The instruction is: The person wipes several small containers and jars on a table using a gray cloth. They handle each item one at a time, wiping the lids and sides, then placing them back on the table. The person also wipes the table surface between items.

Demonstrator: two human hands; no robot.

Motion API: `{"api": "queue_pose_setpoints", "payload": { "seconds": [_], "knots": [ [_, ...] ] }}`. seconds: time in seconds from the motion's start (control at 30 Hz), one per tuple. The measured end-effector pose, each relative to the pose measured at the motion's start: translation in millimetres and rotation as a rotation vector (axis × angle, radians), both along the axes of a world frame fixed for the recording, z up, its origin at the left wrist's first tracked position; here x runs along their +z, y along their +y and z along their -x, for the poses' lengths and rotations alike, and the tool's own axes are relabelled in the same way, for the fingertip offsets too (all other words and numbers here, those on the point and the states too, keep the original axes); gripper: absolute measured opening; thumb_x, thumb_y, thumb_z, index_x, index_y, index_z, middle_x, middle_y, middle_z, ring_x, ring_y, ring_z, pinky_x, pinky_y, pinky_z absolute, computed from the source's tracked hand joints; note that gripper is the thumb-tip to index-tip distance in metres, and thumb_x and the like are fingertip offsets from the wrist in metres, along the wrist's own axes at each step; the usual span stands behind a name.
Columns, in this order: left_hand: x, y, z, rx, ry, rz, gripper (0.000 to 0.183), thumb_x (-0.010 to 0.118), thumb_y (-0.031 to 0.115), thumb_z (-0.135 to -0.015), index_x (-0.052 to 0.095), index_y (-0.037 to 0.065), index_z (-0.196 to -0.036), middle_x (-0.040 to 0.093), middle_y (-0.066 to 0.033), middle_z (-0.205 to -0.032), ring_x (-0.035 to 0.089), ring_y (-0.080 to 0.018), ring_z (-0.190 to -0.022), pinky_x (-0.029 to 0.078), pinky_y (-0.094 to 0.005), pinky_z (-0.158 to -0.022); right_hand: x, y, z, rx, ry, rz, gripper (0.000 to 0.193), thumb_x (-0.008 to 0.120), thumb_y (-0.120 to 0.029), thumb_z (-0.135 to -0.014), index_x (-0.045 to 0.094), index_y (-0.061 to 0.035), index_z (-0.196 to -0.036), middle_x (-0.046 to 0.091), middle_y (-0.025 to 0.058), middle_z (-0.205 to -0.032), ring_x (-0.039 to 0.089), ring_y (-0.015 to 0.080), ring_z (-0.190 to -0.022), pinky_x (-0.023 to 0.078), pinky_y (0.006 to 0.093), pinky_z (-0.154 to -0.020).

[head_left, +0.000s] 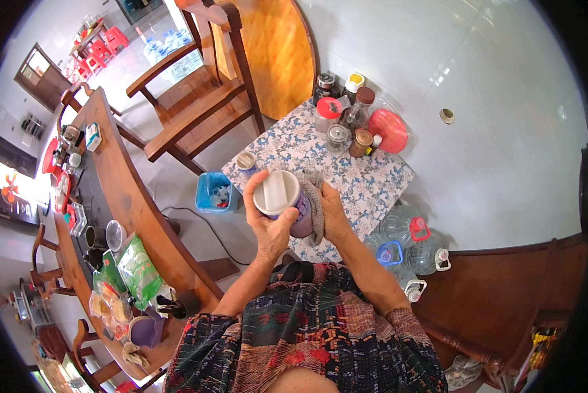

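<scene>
Your left grip (269,226) holds a white-lidded canister (277,192); your right grip (334,213) holds a gray cloth (314,203) against its right side. On the patterned tabletop (372,183), a smaller lidded container (246,162) stands far left, and jars (338,137) cluster along the far side.
</scene>
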State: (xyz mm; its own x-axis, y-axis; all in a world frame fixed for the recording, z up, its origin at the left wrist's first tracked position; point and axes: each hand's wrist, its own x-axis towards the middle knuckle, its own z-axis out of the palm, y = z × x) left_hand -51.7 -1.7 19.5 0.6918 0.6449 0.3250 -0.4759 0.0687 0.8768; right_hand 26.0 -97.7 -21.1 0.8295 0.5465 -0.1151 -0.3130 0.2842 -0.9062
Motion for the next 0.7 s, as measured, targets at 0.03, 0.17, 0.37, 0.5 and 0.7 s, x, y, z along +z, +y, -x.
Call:
{"api": "queue_pose_setpoints", "payload": {
  "seconds": [0.03,0.17,0.37,0.5,0.7],
  "knots": [
    [-0.3,2.6,-1.1,-0.018,-0.01,0.057,0.072,0.078,0.024,-0.071,0.04,0.004,-0.128,0.053,-0.0085,-0.114,0.052,-0.018,-0.107,0.041,-0.0313,-0.094,-3.2,-0.2,5.6,-0.025,0.141,-0.09,0.029,0.047,-0.018,-0.096,0.052,0.0029,-0.115,0.06,0.008,-0.105,0.058,0.013,-0.091,0.05,0.0273,-0.078],
    [-11.5,7.5,-8.7,-0.011,-0.032,0.162,0.069,0.073,0.034,-0.076,0.039,0.004,-0.129,0.056,-0.0111,-0.112,0.055,-0.0198,-0.103,0.044,-0.0321,-0.091,1.1,-7.1,22.4,-0.059,0.475,-0.281,0.032,0.045,-0.019,-0.097,0.048,0.0014,-0.121,0.058,0.0115,-0.11,0.06,0.0204,-0.097,0.052,0.0329,-0.084],
    [-27.9,19.8,-25.0,0.058,-0.099,0.332,0.063,0.065,0.042,-0.084,0.039,0.005,-0.128,0.057,-0.016,-0.111,0.061,-0.0252,-0.096,0.051,-0.0363,-0.085,6.9,-18.5,44.0,-0.237,0.353,-0.099,0.028,0.041,-0.008,-0.095,0.048,-0.0003,-0.12,0.058,0.0095,-0.105,0.059,0.0197,-0.091,0.05,0.0285,-0.081],
    [-31.9,19.7,-29.3,0.119,-0.04,0.317,0.059,0.064,0.037,-0.085,0.039,0.007,-0.129,0.054,-0.0142,-0.115,0.059,-0.0234,-0.098,0.05,-0.0349,-0.085,20.7,-25.8,35.9,-0.26,-0.67,0.409,0.033,0.053,-0.002,-0.082,0.05,0.0015,-0.115,0.051,0.0135,-0.109,0.05,0.0251,-0.106,0.041,0.0339,-0.092],
    [-21.8,-6.1,-31.5,-0.122,0.125,0.299,0.073,0.072,0.01,-0.076,0.028,0.012,-0.134,0.046,-0.0091,-0.12,0.047,-0.0186,-0.109,0.038,-0.0329,-0.096,17.6,-20.9,6.4,-0.348,-0.63,0.413,0.026,0.055,-0.007,-0.084,0.052,0.0015,-0.109,0.052,0.0186,-0.103,0.052,0.0351,-0.096,0.042,0.0404,-0.085]
  ]
}}
